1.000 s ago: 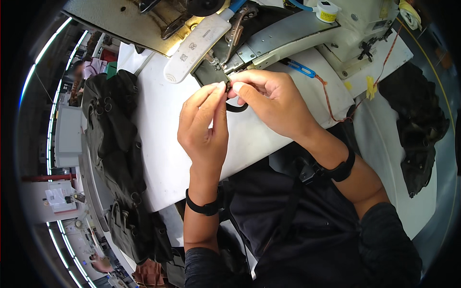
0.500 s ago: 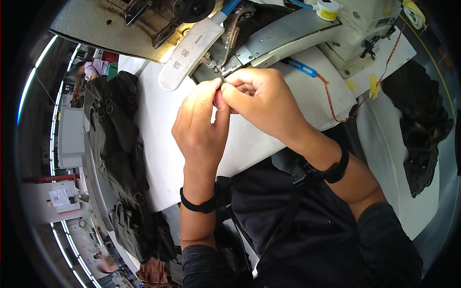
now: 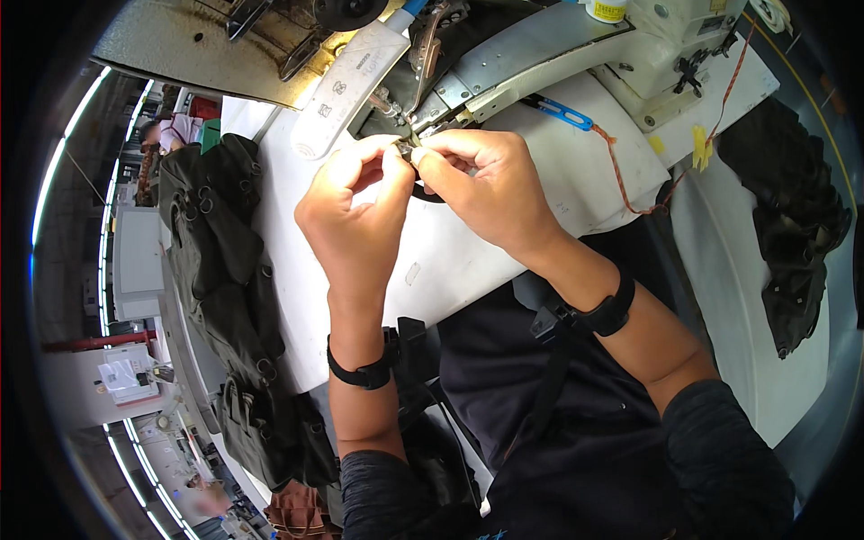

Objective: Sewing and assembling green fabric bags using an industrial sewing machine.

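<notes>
Fingertips of my left hand and my right hand are pinched close together just in front of the sewing machine's needle area. Between them is a small dark piece, mostly covered by the fingers; its exact kind cannot be made out. A dark curved part of something shows below the right fingertips. Just beyond the left fingers lies a long white, rounded housing with a blue end. The machine's grey metal bed stretches away behind my right hand.
Blue thread snips on an orange cord lie right of the machine arm. Dark green bags with metal rings are heaped along the left edge. More dark material lies at the right. A white bottle with a yellow label stands at the top.
My left hand has shifted left and turned, and its fingertips have drawn slightly apart from the right ones, showing the small dark piece. My right hand has barely moved.
</notes>
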Demonstrator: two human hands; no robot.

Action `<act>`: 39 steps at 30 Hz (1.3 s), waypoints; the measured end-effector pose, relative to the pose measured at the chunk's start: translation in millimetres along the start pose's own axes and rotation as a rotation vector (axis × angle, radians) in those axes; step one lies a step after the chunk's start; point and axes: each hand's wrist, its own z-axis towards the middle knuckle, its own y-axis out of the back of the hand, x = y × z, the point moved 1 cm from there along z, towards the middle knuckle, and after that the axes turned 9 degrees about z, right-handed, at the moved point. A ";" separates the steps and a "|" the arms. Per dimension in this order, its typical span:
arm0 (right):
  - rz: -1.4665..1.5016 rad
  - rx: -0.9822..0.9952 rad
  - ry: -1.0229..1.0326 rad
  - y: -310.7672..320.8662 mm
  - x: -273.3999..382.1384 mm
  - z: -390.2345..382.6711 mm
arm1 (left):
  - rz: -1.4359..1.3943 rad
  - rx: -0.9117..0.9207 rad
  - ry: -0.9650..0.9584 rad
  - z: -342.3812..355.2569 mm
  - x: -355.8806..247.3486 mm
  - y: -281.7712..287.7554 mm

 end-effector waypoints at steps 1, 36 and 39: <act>-0.024 0.010 -0.001 0.5 0.4 -0.3 | 0.036 -0.008 -0.097 0.3 -0.7 0.8; -0.176 0.024 0.059 8.1 14.2 -0.1 | 0.468 -0.199 -0.671 17.5 14.9 11.1; -0.220 0.005 0.100 6.7 15.7 -1.4 | 0.588 -0.221 -0.794 17.0 13.1 12.4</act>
